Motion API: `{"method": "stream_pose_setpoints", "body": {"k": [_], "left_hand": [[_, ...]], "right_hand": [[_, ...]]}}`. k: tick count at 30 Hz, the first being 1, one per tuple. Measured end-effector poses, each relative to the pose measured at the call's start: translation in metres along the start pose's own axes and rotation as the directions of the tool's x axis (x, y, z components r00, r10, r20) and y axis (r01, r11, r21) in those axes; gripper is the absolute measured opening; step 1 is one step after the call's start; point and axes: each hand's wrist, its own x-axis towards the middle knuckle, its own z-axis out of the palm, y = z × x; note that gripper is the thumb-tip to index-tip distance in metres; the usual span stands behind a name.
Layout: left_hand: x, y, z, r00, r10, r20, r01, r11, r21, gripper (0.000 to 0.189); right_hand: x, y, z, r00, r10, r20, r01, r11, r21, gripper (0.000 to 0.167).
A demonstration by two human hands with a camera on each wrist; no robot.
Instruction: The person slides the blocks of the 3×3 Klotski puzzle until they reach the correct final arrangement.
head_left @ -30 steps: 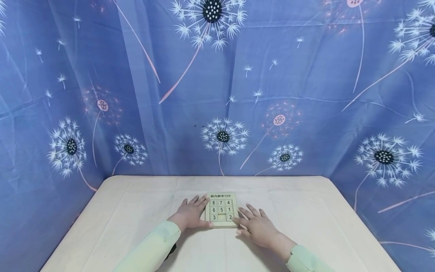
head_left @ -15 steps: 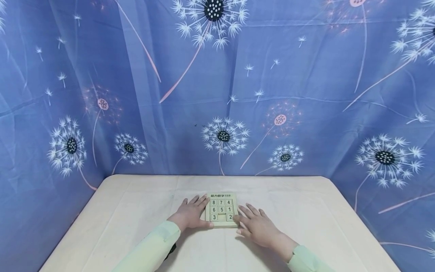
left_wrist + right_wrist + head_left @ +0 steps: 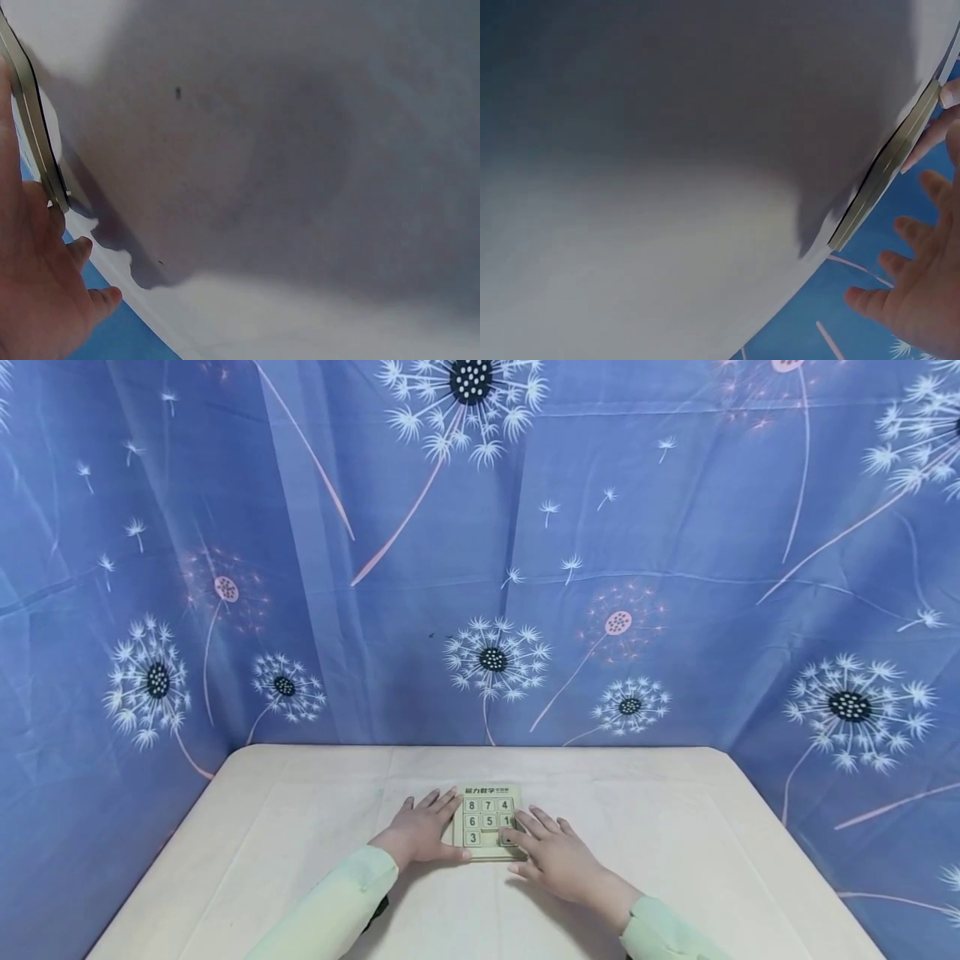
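One fingertip of the splayed right hand (image 3: 561, 860) partly hides the 2 tile (image 3: 509, 841), legible half a second earlier, on a pale-green number sliding puzzle (image 3: 491, 853) flat on the table (image 3: 322, 802); the left hand (image 3: 423, 833), also splayed, touches its left edge. Neither grips anything. Black numerals mark the tiles (image 3: 489, 821).

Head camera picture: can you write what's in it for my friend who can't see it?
A square number puzzle lies between a person's left hand, which touches its left edge, and right hand, which has one finger over the lower-right tile. The puzzle is on a pale table, in front of blue cloth printed with dandelions.
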Motion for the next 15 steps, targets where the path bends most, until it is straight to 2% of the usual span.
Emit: {"method": "stream_pose_setpoints", "body": {"k": [10,15], "left_hand": [[-0.002,0.001,-0.003,1.000,0.002,0.000,-0.002,1.000,0.006,0.100],[-0.002,0.002,-0.003,1.000,0.000,0.003,0.000,1.000,0.011,0.099]], "right_hand": [[0.011,-0.006,0.007,0.999,-0.041,0.002,0.041,0.998,-0.048,0.056],[0.016,-0.009,0.010,0.999,-0.042,0.014,0.043,0.998,-0.040,0.055]]}}
